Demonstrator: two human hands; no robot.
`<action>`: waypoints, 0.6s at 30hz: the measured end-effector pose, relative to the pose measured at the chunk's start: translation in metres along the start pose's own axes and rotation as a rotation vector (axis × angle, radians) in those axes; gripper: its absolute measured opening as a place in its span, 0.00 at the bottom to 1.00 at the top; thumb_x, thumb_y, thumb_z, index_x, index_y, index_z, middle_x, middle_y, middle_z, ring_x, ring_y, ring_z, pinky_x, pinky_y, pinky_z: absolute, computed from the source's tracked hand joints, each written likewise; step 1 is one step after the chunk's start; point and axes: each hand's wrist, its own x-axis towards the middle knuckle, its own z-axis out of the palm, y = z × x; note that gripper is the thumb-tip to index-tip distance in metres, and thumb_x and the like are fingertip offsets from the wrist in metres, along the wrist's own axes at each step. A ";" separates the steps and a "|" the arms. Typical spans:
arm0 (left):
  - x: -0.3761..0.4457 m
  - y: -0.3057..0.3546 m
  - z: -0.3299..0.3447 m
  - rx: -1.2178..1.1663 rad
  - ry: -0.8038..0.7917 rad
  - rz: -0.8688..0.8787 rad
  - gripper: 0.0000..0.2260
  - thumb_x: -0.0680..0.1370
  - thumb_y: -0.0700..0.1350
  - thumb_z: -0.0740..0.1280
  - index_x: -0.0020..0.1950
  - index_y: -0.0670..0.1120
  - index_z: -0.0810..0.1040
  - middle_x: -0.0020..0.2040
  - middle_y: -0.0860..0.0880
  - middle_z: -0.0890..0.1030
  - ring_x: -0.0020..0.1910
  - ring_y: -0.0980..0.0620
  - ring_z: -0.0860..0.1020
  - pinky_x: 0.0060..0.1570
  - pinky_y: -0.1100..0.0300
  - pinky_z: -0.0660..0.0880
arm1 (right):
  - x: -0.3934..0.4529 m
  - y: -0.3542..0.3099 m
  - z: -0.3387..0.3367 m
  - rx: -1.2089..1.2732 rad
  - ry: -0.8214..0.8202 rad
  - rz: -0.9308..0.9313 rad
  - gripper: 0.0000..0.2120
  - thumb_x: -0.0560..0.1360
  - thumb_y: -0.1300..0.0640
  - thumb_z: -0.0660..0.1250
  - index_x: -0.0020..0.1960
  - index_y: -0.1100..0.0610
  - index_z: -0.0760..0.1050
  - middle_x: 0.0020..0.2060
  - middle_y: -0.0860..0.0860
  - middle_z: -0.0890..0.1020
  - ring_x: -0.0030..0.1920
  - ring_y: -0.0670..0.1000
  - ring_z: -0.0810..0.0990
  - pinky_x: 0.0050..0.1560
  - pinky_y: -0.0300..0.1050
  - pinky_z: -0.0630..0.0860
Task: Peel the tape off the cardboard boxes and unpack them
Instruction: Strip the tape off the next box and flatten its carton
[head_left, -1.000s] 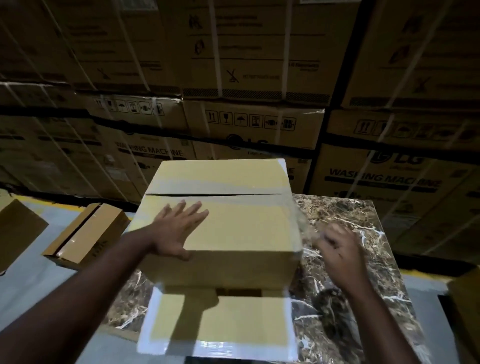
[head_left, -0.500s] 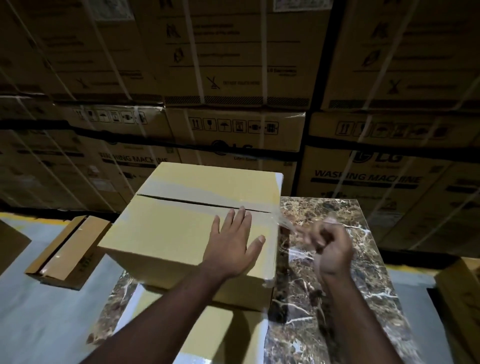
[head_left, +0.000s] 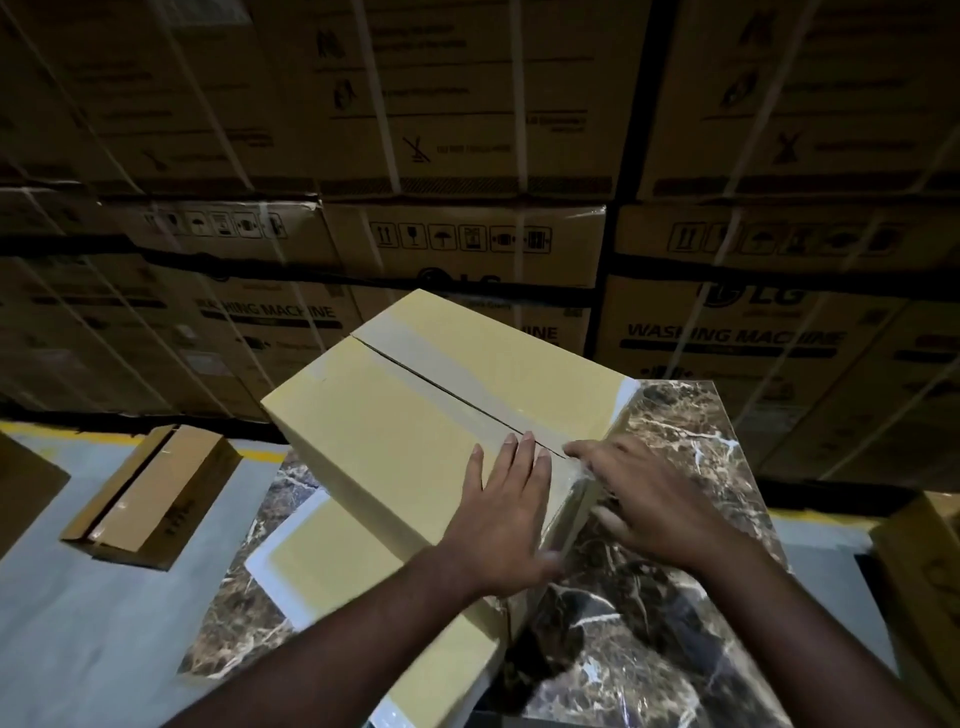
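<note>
A yellow cardboard box (head_left: 395, 421) sits turned at an angle on a brown marble table (head_left: 670, 618). Clear tape (head_left: 457, 371) runs along its centre seam. My left hand (head_left: 506, 512) lies flat with straight fingers on the box top near its right corner. My right hand (head_left: 649, 493) is at that same corner, fingertips on the seam's end where the tape wraps over the edge. Whether it pinches the tape is hidden. A second flat yellow box (head_left: 332, 566) with white taped edges lies under the first.
Tall stacked washing machine cartons (head_left: 467, 156) with white straps form a wall behind the table. A brown box (head_left: 150, 499) lies on the grey floor at left, another carton (head_left: 924, 561) stands at right. Yellow floor line (head_left: 62, 431) runs along the stacks.
The box has rotated so its right corner points toward me. My left hand stayed flat on top. My right hand came from beside the box, curled, onto the corner at the seam's end.
</note>
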 end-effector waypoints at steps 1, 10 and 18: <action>-0.001 -0.001 0.002 0.010 0.013 -0.001 0.49 0.76 0.66 0.64 0.84 0.44 0.39 0.83 0.43 0.35 0.82 0.44 0.34 0.78 0.35 0.37 | 0.005 0.003 0.002 -0.063 0.056 -0.088 0.30 0.72 0.52 0.76 0.68 0.44 0.66 0.61 0.42 0.71 0.57 0.49 0.75 0.48 0.46 0.73; -0.005 -0.062 -0.002 -0.037 0.100 0.209 0.38 0.74 0.58 0.66 0.82 0.53 0.57 0.85 0.50 0.50 0.83 0.48 0.49 0.80 0.46 0.47 | 0.048 -0.016 0.007 -0.244 0.105 -0.414 0.27 0.63 0.52 0.82 0.52 0.50 0.68 0.43 0.48 0.80 0.44 0.53 0.75 0.40 0.46 0.67; -0.022 -0.098 0.003 -0.126 0.587 0.105 0.02 0.79 0.44 0.73 0.47 0.47 0.82 0.47 0.50 0.79 0.44 0.46 0.75 0.39 0.49 0.74 | 0.049 -0.041 0.049 -0.027 0.270 -0.326 0.12 0.71 0.57 0.74 0.45 0.55 0.71 0.40 0.52 0.75 0.41 0.57 0.72 0.37 0.52 0.67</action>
